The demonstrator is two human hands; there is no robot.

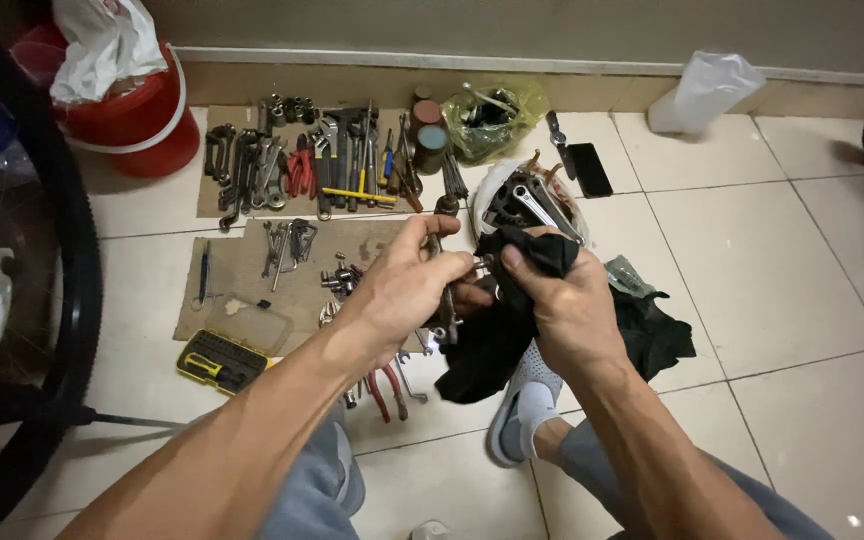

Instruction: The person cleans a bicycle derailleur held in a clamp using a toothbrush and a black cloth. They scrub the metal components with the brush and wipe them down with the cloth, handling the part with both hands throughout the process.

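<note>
Metal part [444,290], a dark elongated piece, sits upright between our hands above the tiled floor [752,260]. We judge wiping is underway; next, steady rubbing along it. Our left hand [402,290] is clamped around it; our right hand [567,300] pinches the black cloth [497,340] against it.

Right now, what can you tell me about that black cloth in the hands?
The black cloth looks soft, crumpled and dark all over, like a rag. The right hand bunches its top end around the tip of a metal part that the left hand grips. The rest hangs down in loose folds between the two hands, above a grey shoe. More black cloth lies on the tiles to the right.
</note>
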